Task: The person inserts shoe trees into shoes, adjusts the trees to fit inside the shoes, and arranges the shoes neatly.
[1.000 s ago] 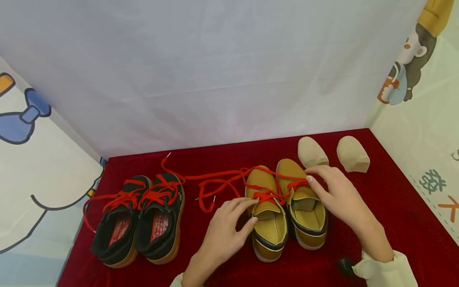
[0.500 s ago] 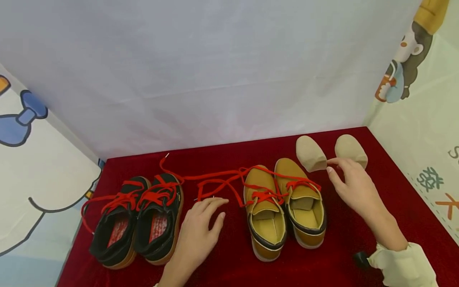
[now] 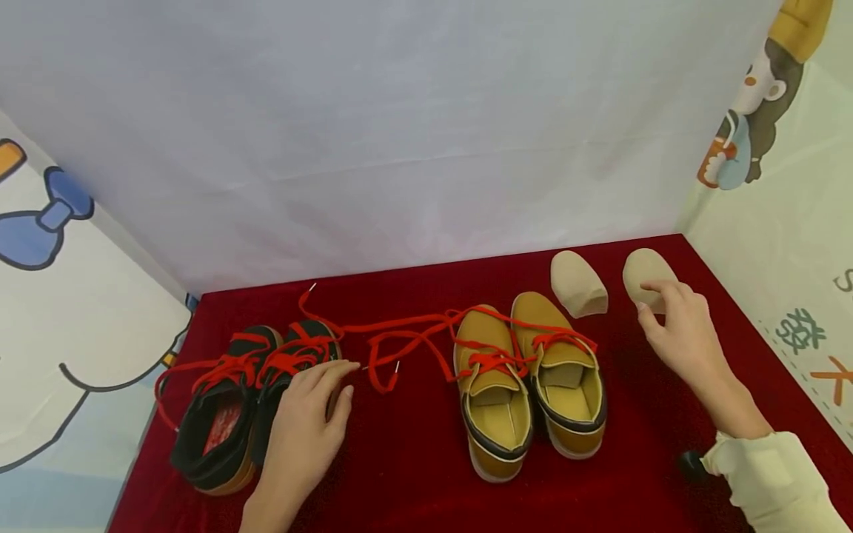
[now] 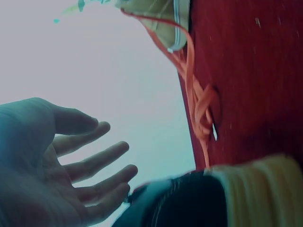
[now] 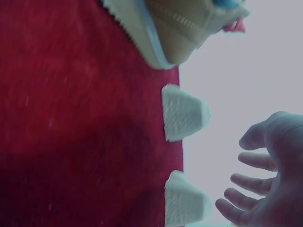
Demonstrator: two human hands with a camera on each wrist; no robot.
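Note:
My left hand (image 3: pixel 303 426) hovers over the right-hand shoe of a black pair, hiding much of it; in the left wrist view its fingers are spread and hold nothing. The other black shoe (image 3: pixel 216 444) shows red laces and a red insole. My right hand (image 3: pixel 686 333) is beside a cream toe-shaped shoe insert (image 3: pixel 646 270), fingers relaxed, with nothing in them. A second insert (image 3: pixel 578 283) lies to its left. Between the hands stand two tan shoes, the left one (image 3: pixel 496 426) and the right one (image 3: pixel 569 400), both with red laces.
Loose red shoelaces (image 3: pixel 400 323) run across the dark red cloth (image 3: pixel 413 451) between the pairs. A white backdrop (image 3: pixel 413 148) rises behind, with printed panels on both sides. A small black object (image 3: pixel 693 466) is near the right sleeve (image 3: pixel 766 470).
Both hands have left the tan shoes. My left hand has moved left to the black pair, my right hand to the right, beside the far insert. The shoes stay in place.

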